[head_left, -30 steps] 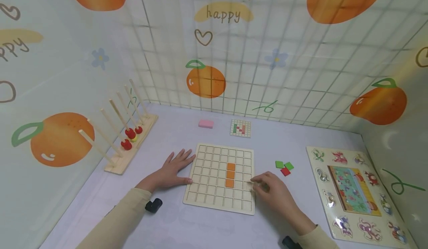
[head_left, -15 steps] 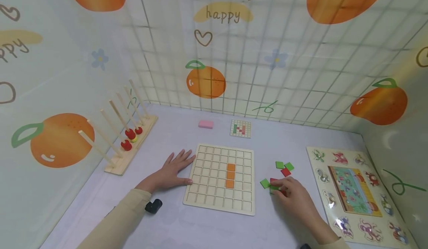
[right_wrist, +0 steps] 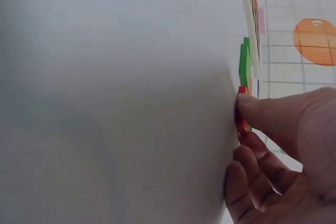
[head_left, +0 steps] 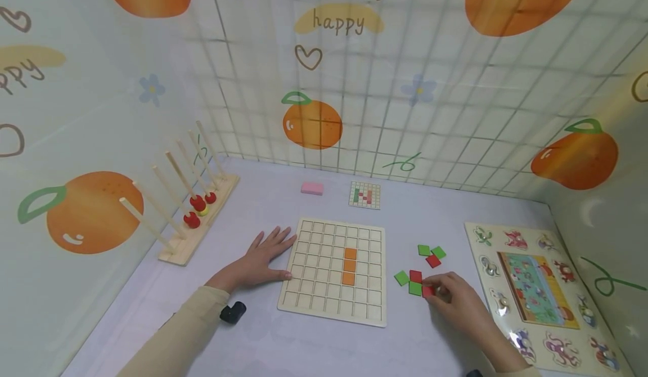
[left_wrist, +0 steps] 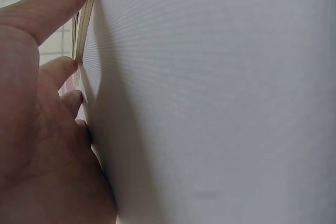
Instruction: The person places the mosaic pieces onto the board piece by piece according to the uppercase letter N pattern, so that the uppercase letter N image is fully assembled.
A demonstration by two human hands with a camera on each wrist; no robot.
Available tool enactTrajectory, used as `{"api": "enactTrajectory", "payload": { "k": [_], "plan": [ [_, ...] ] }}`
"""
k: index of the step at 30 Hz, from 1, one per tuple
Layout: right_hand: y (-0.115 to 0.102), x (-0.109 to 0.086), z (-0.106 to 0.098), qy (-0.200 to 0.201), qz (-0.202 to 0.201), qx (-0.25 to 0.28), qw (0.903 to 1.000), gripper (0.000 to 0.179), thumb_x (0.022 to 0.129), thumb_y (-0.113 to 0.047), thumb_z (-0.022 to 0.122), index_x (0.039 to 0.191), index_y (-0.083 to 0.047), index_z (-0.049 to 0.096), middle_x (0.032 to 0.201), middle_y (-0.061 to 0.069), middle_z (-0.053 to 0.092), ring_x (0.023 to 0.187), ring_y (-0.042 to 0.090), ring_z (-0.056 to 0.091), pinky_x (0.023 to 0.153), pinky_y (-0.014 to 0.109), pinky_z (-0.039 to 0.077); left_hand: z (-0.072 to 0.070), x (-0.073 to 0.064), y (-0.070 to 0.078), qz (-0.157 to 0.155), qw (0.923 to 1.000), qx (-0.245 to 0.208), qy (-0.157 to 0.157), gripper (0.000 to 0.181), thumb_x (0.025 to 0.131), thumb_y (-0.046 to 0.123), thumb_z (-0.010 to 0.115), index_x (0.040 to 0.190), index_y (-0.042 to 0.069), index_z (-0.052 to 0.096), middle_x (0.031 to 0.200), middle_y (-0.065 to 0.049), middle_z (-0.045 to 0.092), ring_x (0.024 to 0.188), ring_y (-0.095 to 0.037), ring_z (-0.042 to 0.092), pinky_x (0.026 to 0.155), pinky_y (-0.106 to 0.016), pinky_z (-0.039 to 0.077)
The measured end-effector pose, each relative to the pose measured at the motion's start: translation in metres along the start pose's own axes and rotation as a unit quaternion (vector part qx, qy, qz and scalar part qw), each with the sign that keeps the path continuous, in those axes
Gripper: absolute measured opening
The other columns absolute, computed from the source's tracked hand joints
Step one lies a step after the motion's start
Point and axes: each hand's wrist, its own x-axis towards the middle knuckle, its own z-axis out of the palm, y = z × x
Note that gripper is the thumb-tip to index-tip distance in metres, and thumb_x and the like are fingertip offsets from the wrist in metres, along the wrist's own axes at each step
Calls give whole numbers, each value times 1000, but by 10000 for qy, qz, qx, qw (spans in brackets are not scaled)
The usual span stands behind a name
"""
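Note:
My left hand (head_left: 259, 260) lies spread on the table, its thumb and fingertips touching the left edge of a wooden grid board (head_left: 314, 287). Three orange tiles (head_left: 350, 266) sit in a column on that board. To the right of the board my right hand (head_left: 458, 301) pinches a red tile (head_left: 427, 291) between thumb and index finger, low at the table surface; the right wrist view shows this red tile (right_wrist: 241, 111) too. Beside it lie another red tile (head_left: 415, 276), a green tile (head_left: 415, 288) and a tilted green tile (head_left: 401, 278).
Two green tiles (head_left: 423, 250) and a red one lie farther back. A small pattern card (head_left: 374, 195) and a pink block (head_left: 312, 188) are behind the board. A peg rack (head_left: 174, 251) stands left, an animal puzzle board (head_left: 486, 287) right. A black object (head_left: 233, 313) lies near the left sleeve.
My right hand has moved right from the board's edge to the tiles, uncovering several of them, and now pinches a red one. The left hand has stayed in place.

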Motion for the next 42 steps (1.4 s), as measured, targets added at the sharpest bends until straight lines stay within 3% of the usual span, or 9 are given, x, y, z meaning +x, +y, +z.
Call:
{"api": "enactTrajectory", "payload": {
  "k": [11, 20, 28, 37, 42],
  "plan": [
    [3, 14, 0, 286, 145, 102, 9994, 27, 84, -7, 82, 110, -9, 72, 102, 7, 60, 87, 21, 56, 73, 34, 52, 0, -1, -1, 59, 10000, -11, -21, 96, 88, 62, 69, 163, 21, 25, 171, -3, 9, 157, -30, -2, 124, -55, -8],
    [5, 14, -1, 97, 116, 119, 9998, 26, 90, -12, 78, 113, -18, 67, 82, 0, 64, 75, 18, 52, 60, 28, 44, -1, -1, 0, 46, 10000, -8, -20, 96, 88, 61, 69, 163, 22, 25, 171, -3, 9, 157, -29, -3, 124, -55, -8],
    [4, 14, -1, 344, 11, 221, 9992, 23, 95, -11, 72, 116, -19, 66, 89, 2, 69, 73, 16, 55, 59, 25, 47, -2, -2, 1, 29, 10000, 3, -52, 95, 89, 60, 69, 163, 21, 25, 171, -4, 9, 157, -30, -3, 124, -56, -8],
    [-17, 15, 0, 423, -92, 556, 9975, 23, 94, -9, 72, 113, -19, 68, 97, 3, 73, 82, 16, 64, 70, 29, 55, -2, -1, 1, 6, 10000, 16, -93, 96, 89, 60, 69, 163, 20, 24, 171, -5, 9, 157, -31, -3, 124, -57, -8],
    [-32, 17, 8, 260, -156, 835, 9960, 22, 93, -9, 73, 111, -19, 69, 93, 0, 73, 77, 14, 62, 66, 26, 53, 0, -1, 0, 27, 10000, 63, -55, 96, 88, 61, 69, 163, 20, 25, 171, -5, 10, 157, -31, -2, 124, -57, -7]
  ]
}}
